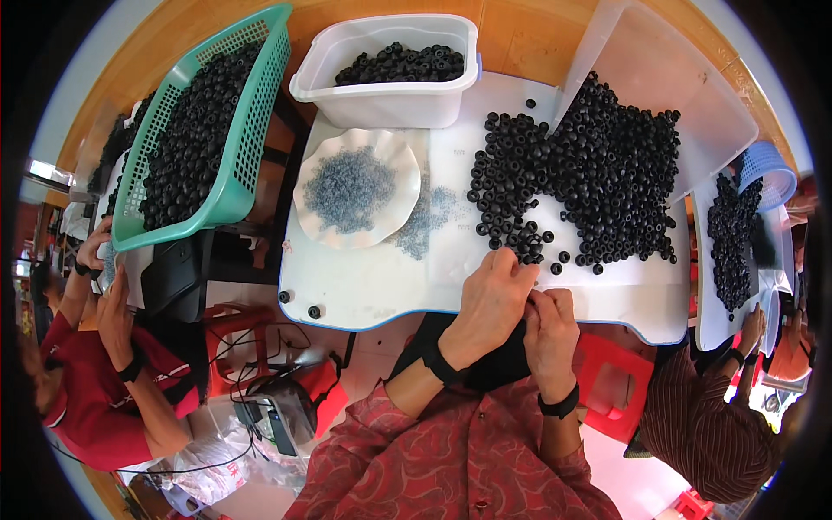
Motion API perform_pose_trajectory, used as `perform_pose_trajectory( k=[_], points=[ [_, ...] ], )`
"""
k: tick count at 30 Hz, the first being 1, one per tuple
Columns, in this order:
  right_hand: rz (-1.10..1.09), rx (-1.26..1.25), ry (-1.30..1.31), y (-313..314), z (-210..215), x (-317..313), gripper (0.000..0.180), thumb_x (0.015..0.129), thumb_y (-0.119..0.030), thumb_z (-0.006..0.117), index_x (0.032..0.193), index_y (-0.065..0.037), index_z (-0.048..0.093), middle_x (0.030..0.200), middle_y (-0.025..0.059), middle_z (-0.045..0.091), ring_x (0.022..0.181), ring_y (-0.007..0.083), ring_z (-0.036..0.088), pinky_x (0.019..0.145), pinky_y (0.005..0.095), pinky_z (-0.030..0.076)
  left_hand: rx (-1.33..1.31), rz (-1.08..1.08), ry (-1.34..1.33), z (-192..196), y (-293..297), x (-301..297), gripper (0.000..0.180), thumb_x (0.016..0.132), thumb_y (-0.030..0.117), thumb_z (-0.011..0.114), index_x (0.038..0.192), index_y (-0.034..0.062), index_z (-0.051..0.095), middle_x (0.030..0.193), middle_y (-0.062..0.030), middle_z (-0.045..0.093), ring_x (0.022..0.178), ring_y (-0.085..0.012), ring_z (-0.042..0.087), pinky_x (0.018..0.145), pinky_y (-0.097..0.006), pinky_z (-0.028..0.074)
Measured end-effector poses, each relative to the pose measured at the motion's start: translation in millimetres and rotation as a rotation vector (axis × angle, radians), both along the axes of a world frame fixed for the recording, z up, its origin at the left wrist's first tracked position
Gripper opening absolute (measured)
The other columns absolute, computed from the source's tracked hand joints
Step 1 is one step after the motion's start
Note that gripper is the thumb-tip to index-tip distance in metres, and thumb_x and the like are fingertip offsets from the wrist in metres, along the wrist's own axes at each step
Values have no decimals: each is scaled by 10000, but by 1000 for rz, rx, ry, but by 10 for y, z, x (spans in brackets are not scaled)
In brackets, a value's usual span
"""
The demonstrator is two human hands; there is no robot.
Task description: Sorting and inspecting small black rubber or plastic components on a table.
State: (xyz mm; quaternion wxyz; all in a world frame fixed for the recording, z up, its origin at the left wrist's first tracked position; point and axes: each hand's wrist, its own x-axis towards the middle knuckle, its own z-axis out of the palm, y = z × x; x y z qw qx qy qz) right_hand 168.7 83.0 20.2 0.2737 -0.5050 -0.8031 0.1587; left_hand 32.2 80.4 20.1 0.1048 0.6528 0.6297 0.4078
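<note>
My left hand (496, 293) is at the table's front edge with its fingers curled and pressed together, beside the nearest pieces of a heap of small round black parts (624, 191) with holes in them. My right hand (553, 331) is close by on its right, fingertips pinched near those of my left. Whatever lies between the fingers is too small or hidden to name. Left of the heap, a wavy-rimmed white plate (382, 213) holds many tiny clear bluish pieces (348, 186). More of these pieces (425, 227) are spread beside it on the white table (390, 290).
A white tub (381, 106) of black parts stands at the back. A tipped clear bin (693, 104) opens onto the heap. At the left is a green basket (232, 178) of black parts. Co-workers sit at both sides; a red stool (614, 386) is at my right.
</note>
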Motion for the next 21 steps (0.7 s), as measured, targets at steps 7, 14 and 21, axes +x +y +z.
perform_pose_trajectory(
  k=[7,14,21],
  points=[
    [48,-47,41,-5,62,17,155,830,-24,656,983,-30,636,963,97,546,721,311,625,588,408,502,14,14,-4,-10,-38,-22,285,721,25,684,1003,56,658,906,-97,518,801,-273,587,597,-368,510],
    [19,-9,156,4,10,13,146,852,12,627,991,-33,618,940,127,577,712,318,610,594,395,500,21,33,29,-35,-28,-6,282,734,24,681,1009,37,619,922,-108,520,849,-288,582,619,-383,521],
    [-60,-147,255,-19,18,-17,148,919,14,575,1064,6,606,911,134,599,611,204,602,540,307,492,54,16,66,-118,-71,-34,320,736,-12,656,1049,23,597,985,-139,543,870,-317,599,656,-367,532]
  ],
)
